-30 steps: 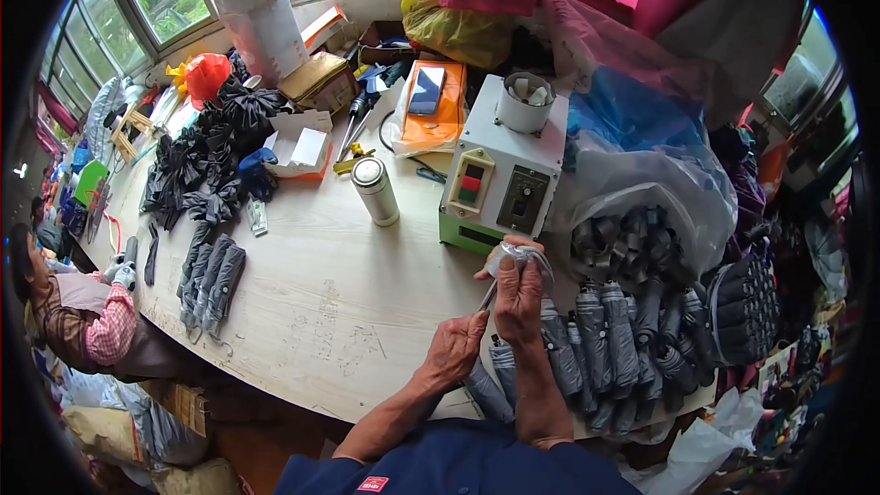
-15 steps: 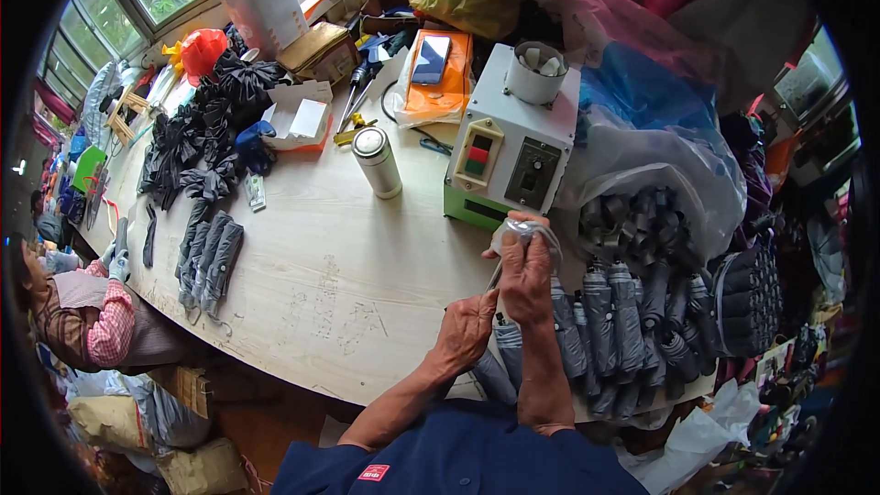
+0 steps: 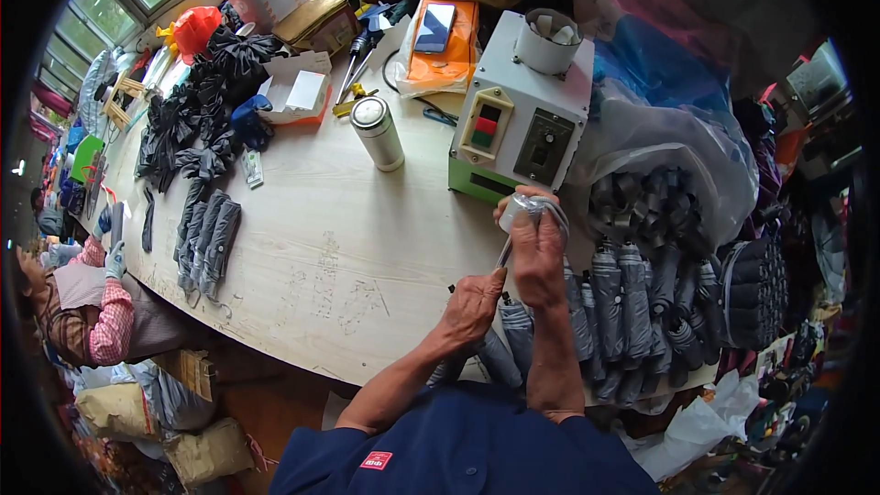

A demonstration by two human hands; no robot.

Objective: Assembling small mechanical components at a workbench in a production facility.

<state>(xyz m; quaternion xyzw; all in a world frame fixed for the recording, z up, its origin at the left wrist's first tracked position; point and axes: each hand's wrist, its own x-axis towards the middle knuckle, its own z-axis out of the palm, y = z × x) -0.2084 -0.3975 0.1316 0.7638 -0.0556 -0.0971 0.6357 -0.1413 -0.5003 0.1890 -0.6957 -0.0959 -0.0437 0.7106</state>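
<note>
In front of the grey-and-green machine, my right hand (image 3: 539, 261) is closed round a shiny silver knob-like piece (image 3: 522, 208). A grey cord loop (image 3: 559, 211) curls over its fingers. Lower and to the left, my left hand (image 3: 473, 310) pinches the lower end of a narrow grey strip (image 3: 505, 251) that runs up to the silver piece. Whether the strip is a strap or a shaft I cannot make out. Folded grey umbrellas (image 3: 632, 289) lie in a row to the right of my forearm, and another folded umbrella (image 3: 498, 357) lies between my arms.
The machine (image 3: 486, 181) has a red-and-green switch and a cup on top. Left of it stands a steel flask (image 3: 377, 135). More folded umbrellas (image 3: 215, 238) and black fabric (image 3: 197, 119) lie on the table's left. A co-worker (image 3: 101, 312) sits at the left edge.
My view has shifted slightly, so the machine and umbrellas sit a little differently. Both hands keep their grips, and more of the silver piece shows above my right thumb.
</note>
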